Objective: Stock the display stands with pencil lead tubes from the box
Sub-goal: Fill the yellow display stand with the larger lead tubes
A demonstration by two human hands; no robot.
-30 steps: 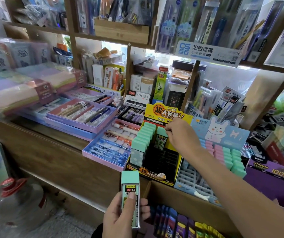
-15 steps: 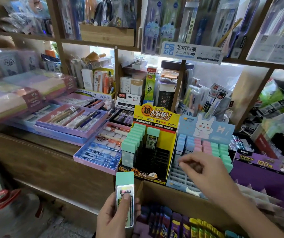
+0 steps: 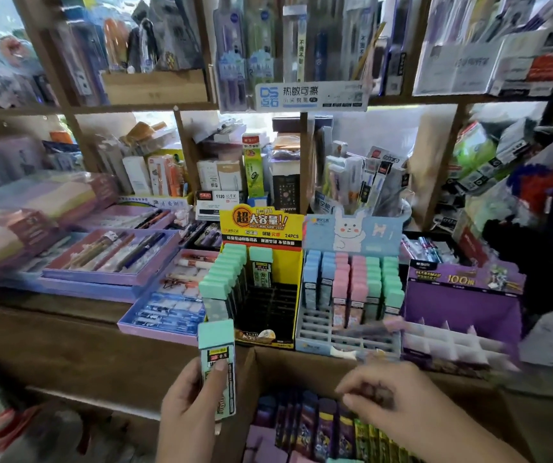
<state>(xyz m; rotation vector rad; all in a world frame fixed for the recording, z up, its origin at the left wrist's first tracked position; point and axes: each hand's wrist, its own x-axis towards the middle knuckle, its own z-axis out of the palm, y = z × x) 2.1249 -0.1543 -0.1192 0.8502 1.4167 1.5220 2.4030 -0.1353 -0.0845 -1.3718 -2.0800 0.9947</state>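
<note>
Here, mint lead tube [image 3: 215, 339] in left hand [image 3: 185, 416] (thumb on front).

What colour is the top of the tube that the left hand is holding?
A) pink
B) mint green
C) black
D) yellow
B: the left hand grips a pencil lead tube whose cap is mint green.

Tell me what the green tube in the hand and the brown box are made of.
The lead tube in the left hand looks like plastic: a smooth mint cap over a glossy, seemingly clear body. The box looks like plain cardboard: dull brown with thin flat walls.
</note>
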